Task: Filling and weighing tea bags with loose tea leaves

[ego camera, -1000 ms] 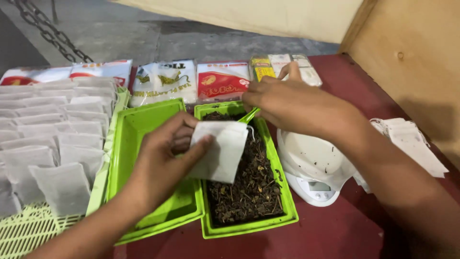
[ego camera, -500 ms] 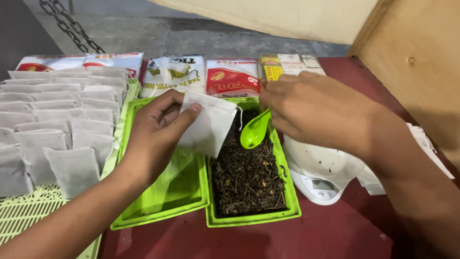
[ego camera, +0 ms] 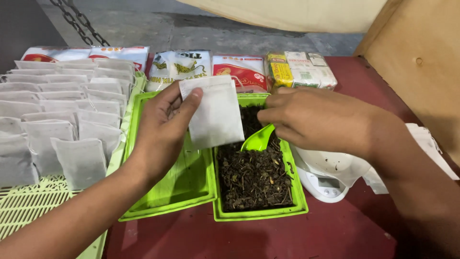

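- Since a second ago my left hand (ego camera: 163,127) has lifted the white paper sachet (ego camera: 213,112) up and toward the far end of the trays; it was lower over the left tray before, and now its lower edge hangs over the near end of the loose tea.
- My right hand (ego camera: 316,120) has drawn the green scoop (ego camera: 258,140) back from the far corner of the tray. The scoop now sits low on the tea, bowl tipped down-left, just under the sachet's lower right corner.
- My reading: sachet and scoop have come together, close but not clearly touching.
- Left fingers: thumb (ego camera: 184,112) pressed on the sachet's front left edge, the rest behind it, clamped on the paper. Whether the mouth of the sachet is open, I cannot tell.
- Right fingers: curled together around the scoop's handle, which is hidden under the hand; only the bowl shows.
- Tea tray (ego camera: 299,192): green, filled with dark loose tea (ego camera: 251,177), right of an empty green tray (ego camera: 184,184), the two touching side by side on the red bench (ego camera: 239,237).
- Left of the trays: rows of flat white sachets (ego camera: 62,110) laid on a pale lattice rack (ego camera: 28,206).
- Right of the tea tray: a white kitchen scale (ego camera: 326,180), partly under my right wrist.
- Far edge: a row of printed packets (ego camera: 242,69).
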